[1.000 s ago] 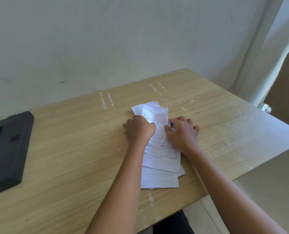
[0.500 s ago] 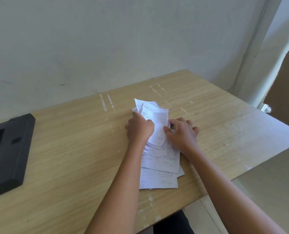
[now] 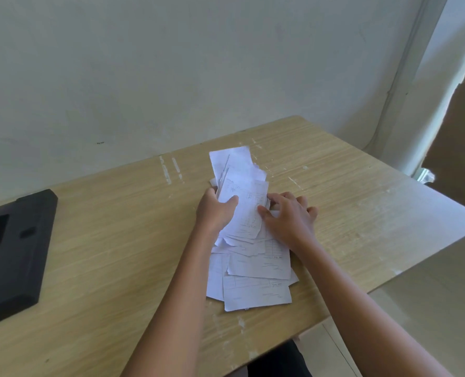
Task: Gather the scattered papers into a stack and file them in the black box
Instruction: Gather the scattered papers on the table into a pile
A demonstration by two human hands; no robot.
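Note:
A loose pile of white papers [image 3: 256,270] lies in the middle of the wooden table [image 3: 103,268]. My left hand [image 3: 216,210] grips the upper sheets from their left edge, thumb on top, and tilts them up off the pile. My right hand [image 3: 288,217] rests on the right side of the pile with fingers spread, thumb against the lifted sheets. Several lower sheets fan out toward me, uneven at their edges. The black box [image 3: 16,251] sits at the table's left edge, partly cut off by the frame.
A pale wall runs behind the table. The table's right edge drops off to a tiled floor [image 3: 429,303]. A brown board [image 3: 462,159] leans at the far right.
My left hand has turned from pressing knuckles-down on the papers to gripping the upper sheets and raising them off the pile. My right hand has stayed on the right side.

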